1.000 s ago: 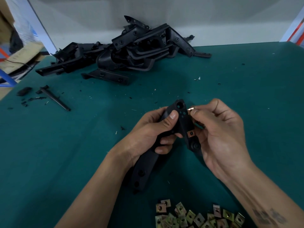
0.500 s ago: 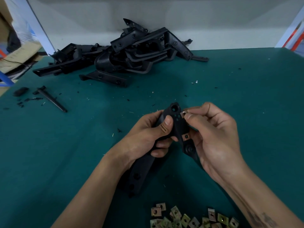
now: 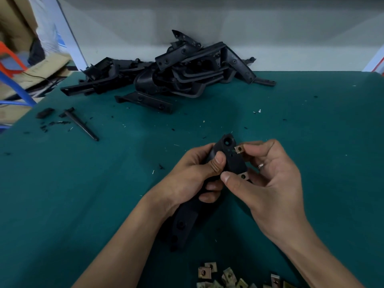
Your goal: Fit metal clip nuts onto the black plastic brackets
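Note:
My left hand (image 3: 193, 177) grips a black plastic bracket (image 3: 232, 161) around its middle, thumb on top, its long end pointing down toward me. A metal clip nut (image 3: 239, 149) sits at the bracket's upper right edge, with the fingertips of my right hand (image 3: 268, 183) on it. A second clip nut (image 3: 243, 176) is on the bracket's right edge lower down, beside my right thumb tip. Several loose clip nuts (image 3: 228, 277) lie on the green table (image 3: 83, 194) at the bottom edge.
A heap of black brackets (image 3: 176, 73) lies at the back of the table against the white wall. A black rod (image 3: 82, 125) and small black scraps lie at the left. Cardboard and a blue frame stand beyond the table's left edge.
The upper clip nut has come into plain view at the bracket's top right edge. My right thumb has dropped from near that nut to beside the lower nut.

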`<state>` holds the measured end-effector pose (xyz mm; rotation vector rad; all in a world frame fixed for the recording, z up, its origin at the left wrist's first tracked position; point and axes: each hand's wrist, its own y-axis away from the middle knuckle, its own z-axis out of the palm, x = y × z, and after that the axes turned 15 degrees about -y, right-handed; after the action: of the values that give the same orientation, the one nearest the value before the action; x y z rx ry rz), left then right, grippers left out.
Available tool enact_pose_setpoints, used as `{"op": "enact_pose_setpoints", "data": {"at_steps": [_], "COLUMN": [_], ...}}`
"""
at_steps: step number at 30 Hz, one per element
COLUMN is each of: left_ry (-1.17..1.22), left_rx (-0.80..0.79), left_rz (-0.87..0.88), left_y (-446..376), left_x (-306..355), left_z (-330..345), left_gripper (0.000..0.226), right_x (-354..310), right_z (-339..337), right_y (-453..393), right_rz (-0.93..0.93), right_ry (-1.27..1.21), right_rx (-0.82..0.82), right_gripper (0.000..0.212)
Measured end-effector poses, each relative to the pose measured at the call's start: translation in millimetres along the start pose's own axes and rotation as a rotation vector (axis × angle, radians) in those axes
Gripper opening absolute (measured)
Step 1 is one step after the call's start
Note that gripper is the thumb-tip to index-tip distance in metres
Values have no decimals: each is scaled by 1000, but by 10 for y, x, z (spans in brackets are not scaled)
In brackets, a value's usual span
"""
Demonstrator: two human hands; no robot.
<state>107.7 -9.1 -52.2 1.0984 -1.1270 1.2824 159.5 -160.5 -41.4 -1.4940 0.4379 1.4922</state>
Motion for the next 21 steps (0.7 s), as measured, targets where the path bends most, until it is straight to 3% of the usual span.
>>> {"op": "enact_pose_setpoints", "data": {"at_steps": [6, 12, 17, 21], "left_ry": [26, -21, -23, -10], "left_rx": [-24, -10, 164, 237], "left_rz": [15, 12, -2, 35], "left_y": [-6, 14, -5, -34], "left_x": [-23, 14, 7, 2], "left_z": [-18, -5, 39, 36], "left_gripper": [44, 40, 37, 35], "right_x": [-31, -67, -28, -38], "right_z": [54, 14, -33, -89], "right_y": [12, -19, -17, -71], "right_rz": [36, 158, 172, 182], "right_ry": [-120, -230, -50, -69], "right_rx": [27, -60, -139, -205], "right_gripper": [37, 38, 42, 46]}}
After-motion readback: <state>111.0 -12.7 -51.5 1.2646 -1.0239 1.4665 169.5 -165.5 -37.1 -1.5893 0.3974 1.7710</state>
